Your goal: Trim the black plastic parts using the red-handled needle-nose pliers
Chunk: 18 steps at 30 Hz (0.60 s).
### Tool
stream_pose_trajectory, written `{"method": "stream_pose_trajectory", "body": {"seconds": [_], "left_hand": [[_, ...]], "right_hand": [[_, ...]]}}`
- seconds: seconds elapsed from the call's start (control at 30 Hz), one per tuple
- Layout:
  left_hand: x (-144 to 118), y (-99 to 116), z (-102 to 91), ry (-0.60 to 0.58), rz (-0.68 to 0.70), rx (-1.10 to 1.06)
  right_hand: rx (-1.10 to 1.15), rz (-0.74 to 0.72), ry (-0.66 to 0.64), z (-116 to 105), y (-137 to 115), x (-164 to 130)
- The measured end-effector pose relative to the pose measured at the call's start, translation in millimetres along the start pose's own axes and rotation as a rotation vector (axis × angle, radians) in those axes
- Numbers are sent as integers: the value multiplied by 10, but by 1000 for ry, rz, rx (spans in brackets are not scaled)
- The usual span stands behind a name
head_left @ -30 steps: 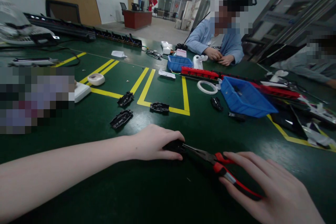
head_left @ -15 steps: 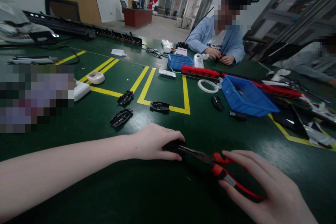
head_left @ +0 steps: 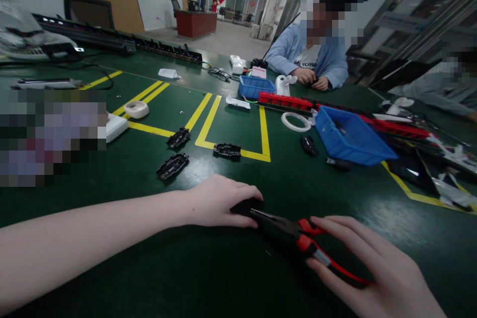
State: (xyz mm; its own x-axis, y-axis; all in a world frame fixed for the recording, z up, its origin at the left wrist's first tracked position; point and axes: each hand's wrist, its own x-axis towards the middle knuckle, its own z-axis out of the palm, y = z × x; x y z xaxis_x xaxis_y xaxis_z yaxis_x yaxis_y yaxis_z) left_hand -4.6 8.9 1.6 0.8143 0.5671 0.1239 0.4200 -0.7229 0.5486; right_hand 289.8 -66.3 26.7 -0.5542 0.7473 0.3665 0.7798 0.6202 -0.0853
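Right hand, half curled, holds red-handled pliers.

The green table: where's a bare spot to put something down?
Inside the yellow outline, between the white slip and the black part on its near line. Also between that outline and the pliers. It's crowded around the big blue bin: white ring, red strip, two black parts.

Red-handled, long-nosed pliers slant across, tips at a small black part.
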Motion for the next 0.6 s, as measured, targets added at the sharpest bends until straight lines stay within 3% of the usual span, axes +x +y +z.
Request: {"method": "stream_pose_trajectory", "body": {"seconds": [0.17, 0.6], "left_hand": [[-1, -6, 4, 1, 8, -1], [-4, -3, 9, 0, 23, 33]], "right_hand": [[26, 78, 5, 7, -62, -7], [-7, 9, -30, -20, -36, 40]]}}
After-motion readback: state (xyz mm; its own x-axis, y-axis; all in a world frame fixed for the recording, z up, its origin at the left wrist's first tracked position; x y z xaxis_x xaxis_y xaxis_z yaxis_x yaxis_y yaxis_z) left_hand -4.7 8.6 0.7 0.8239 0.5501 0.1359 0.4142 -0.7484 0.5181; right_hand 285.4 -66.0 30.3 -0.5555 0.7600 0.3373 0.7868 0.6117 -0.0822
